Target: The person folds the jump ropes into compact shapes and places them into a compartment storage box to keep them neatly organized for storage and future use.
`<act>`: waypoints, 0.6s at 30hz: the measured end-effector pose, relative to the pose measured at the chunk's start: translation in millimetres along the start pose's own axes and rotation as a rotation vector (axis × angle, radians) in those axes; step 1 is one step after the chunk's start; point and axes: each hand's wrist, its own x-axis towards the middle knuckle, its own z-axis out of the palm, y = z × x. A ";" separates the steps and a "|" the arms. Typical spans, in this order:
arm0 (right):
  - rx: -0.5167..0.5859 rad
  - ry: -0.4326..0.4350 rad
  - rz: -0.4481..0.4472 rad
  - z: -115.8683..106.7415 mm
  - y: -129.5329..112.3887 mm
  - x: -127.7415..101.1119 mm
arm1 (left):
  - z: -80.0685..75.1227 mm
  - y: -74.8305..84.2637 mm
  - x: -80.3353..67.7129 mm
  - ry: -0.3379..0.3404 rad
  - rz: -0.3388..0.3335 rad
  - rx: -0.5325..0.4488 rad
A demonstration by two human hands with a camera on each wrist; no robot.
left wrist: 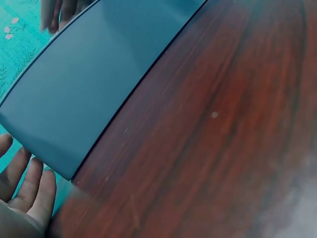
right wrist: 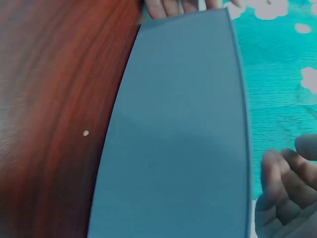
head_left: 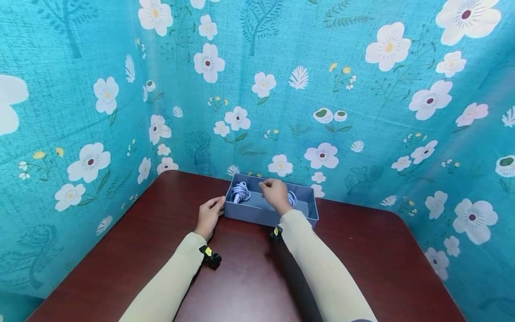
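A grey-blue rectangular open box (head_left: 251, 214) stands on the table near the back. In its left end lies a bundled pale cable (head_left: 241, 191); at the right, another coiled pale cable (head_left: 292, 199) is partly hidden by the right wrist. My left hand (head_left: 210, 217) touches the outside of the box's left end, its fingers (left wrist: 30, 181) extended along the end wall. Above the middle of the box is my right hand (head_left: 276, 194), with loosely bent fingers (right wrist: 290, 181) and no object visible in them.
The dark red-brown wooden table (head_left: 241, 277) reaches toward the front. Close behind the box hangs a turquoise flowered cloth (head_left: 281, 120), which also lines the left and right sides. A small pale speck (right wrist: 85, 133) is on the tabletop in front of the box.
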 end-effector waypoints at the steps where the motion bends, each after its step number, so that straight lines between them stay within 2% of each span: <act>1: 0.011 0.029 -0.018 -3.7 1.1 -5.0 | 0.0 0.4 0.8 0.015 0.000 -0.004; 4: 0.045 0.097 -0.070 -15.3 4.6 -20.3 | 0.3 4.4 0.5 0.062 -0.003 -0.003; 7: 0.076 0.139 -0.096 -25.4 7.4 -36.4 | -1.2 11.4 -1.0 0.073 -0.004 0.014; 10: 0.088 0.165 -0.110 -31.1 11.4 -53.0 | -7.9 19.3 -4.6 0.052 0.005 0.030; 18: 0.086 0.240 -0.132 -38.5 24.6 -92.8 | -41.3 33.2 -18.7 -0.054 0.046 0.152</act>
